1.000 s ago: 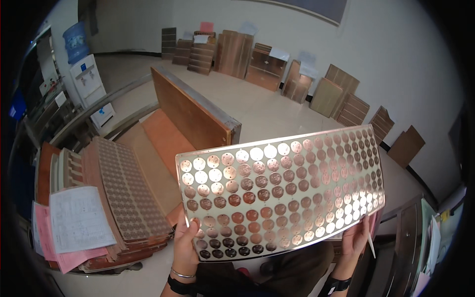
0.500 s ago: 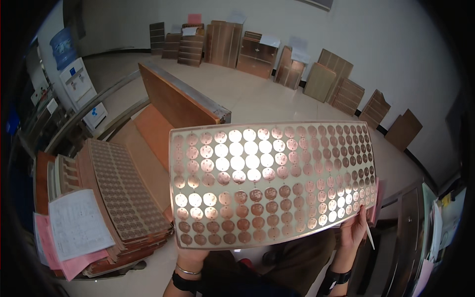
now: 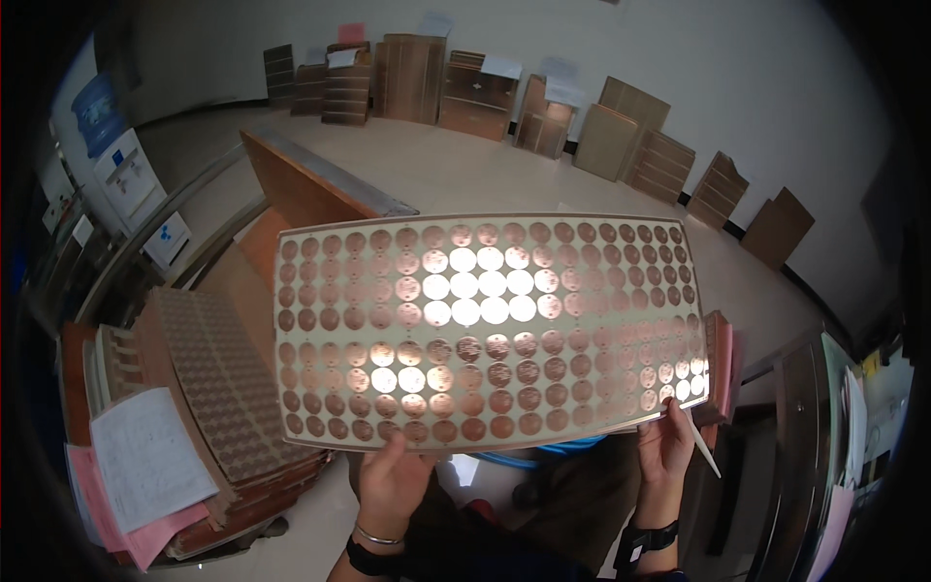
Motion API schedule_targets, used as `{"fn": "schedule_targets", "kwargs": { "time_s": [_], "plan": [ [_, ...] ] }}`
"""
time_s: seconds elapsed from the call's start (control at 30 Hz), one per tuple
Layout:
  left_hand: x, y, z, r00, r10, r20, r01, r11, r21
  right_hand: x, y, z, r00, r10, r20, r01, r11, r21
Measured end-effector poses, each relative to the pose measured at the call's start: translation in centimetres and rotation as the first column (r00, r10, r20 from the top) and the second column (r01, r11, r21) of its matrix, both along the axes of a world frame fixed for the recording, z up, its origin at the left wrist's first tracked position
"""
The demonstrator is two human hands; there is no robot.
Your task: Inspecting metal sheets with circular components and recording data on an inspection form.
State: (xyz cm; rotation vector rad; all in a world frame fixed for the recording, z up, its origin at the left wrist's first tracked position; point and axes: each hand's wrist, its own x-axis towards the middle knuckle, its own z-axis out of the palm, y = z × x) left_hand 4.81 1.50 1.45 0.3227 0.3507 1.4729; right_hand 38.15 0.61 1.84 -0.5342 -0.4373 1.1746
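Note:
A large copper-clad circuit board panel (image 3: pixel 504 328), pale green with rows of round copper discs, is held up before me, tilted so that light glares off several discs. My left hand (image 3: pixel 393 480) is closed on its lower edge left of the middle, thumb at the front and some fingers hidden behind. Close to the lower right corner, my right hand (image 3: pixel 664 451) grips the same edge. A slim white pen-like stick (image 3: pixel 706 448) juts out from that hand, pointing down to the right.
Left of me lies a stack of similar panels (image 3: pixel 228 378), with written sheets (image 3: pixel 155 451) at its near end. Behind it stands an upright brown board (image 3: pixel 301 184). More boards (image 3: pixel 412 78) lean along the far wall. A dark cabinet (image 3: pixel 800 456) is at the right.
The panel has shifted left and slightly up in view, and its glare has moved. My left hand now sits farther in along the lower edge, its thumb showing. The background has shifted left too.

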Motion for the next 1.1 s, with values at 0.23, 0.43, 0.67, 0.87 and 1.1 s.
{"fn": "schedule_targets", "kwargs": {
  "time_s": [0.23,0.43,0.67,0.87,1.1],
  "plan": [
    [-2.8,0.3,-1.2,0.992,0.110,0.062,-0.108,0.994,-0.034,-1.1,-0.6,2.7,0.971,0.077,0.227,-0.071,0.997,-0.036],
    [-5.3,0.2,-3.5,0.985,0.132,0.113,-0.130,0.991,-0.027,-2.8,-0.5,4.5,0.925,0.165,0.342,-0.158,0.986,-0.047],
    [-5.8,0.4,-3.7,0.954,0.232,0.192,-0.199,0.964,-0.174,-2.8,-0.6,4.5,0.893,0.217,0.394,-0.193,0.976,-0.099],
    [-6.4,0.6,-4.7,0.976,0.151,0.154,-0.145,0.988,-0.046,-2.2,-1.3,4.2,0.837,0.298,0.459,-0.264,0.954,-0.139],
    [-7.1,0.7,-5.7,0.949,0.232,0.211,-0.217,0.972,-0.094,-0.6,-1.8,4.4,0.598,0.554,0.580,-0.570,0.802,-0.179]
  ]
}}
